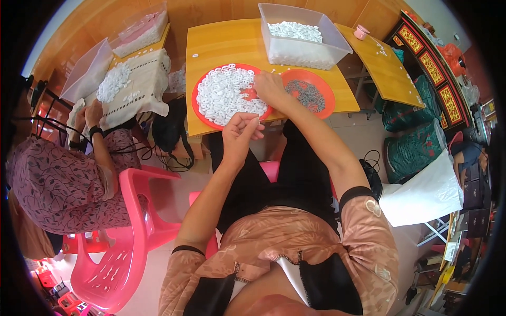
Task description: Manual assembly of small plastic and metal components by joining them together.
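Note:
My left hand [241, 136] hovers at the near edge of a red round tray [196, 108], its thumb and forefinger pinched together and the other fingers curled. Whatever sits in that pinch is too small to make out. Small white oval plastic pieces with holes [224, 92] are heaped in the tray. My right hand [270, 88] is closed, knuckles up, over the tray's right rim. Its fingertips are hidden, so I cannot see what they hold. Just right of it, an orange-red plate [329, 100] carries many small grey metal pieces [308, 96].
A clear plastic bin [295, 55] of white pieces stands at the back of the yellow table [216, 42]. To the left, a person [68, 174] works with both hands beside another white heap [113, 81]. A pink chair [134, 226] stands close on my left, green sacks [414, 147] to the right.

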The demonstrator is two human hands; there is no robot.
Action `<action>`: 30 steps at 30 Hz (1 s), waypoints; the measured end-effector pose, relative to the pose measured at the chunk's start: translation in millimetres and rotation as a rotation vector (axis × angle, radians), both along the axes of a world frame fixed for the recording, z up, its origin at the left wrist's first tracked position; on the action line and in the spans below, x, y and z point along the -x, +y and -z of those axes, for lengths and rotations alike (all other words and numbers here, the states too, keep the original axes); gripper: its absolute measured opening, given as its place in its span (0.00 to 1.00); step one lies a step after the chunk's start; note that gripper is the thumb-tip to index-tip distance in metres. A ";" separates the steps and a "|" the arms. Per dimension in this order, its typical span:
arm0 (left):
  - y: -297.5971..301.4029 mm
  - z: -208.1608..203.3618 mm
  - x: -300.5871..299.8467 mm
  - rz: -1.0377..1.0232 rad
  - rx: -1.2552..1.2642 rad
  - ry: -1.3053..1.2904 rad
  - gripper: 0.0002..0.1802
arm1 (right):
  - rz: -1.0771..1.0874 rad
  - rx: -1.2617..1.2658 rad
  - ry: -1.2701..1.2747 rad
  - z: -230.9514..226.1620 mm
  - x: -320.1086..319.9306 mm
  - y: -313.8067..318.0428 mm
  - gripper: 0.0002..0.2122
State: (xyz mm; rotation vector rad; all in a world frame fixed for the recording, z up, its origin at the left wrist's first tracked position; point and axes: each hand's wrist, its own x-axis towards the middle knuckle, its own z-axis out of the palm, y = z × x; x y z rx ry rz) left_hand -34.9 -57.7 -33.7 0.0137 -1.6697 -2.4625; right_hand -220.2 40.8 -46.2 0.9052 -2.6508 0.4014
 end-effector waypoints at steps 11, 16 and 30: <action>-4.6 3.0 2.0 -0.003 -0.034 0.002 0.08 | -0.004 -0.033 -0.122 -7.6 3.0 -16.0 0.07; -3.1 3.6 1.4 0.004 -0.031 -0.004 0.08 | 0.003 0.004 -0.114 -7.6 0.5 -16.1 0.06; 0.3 -21.9 -10.5 0.032 -0.169 0.203 0.06 | -0.188 0.989 -0.952 -89.7 -132.2 24.7 0.12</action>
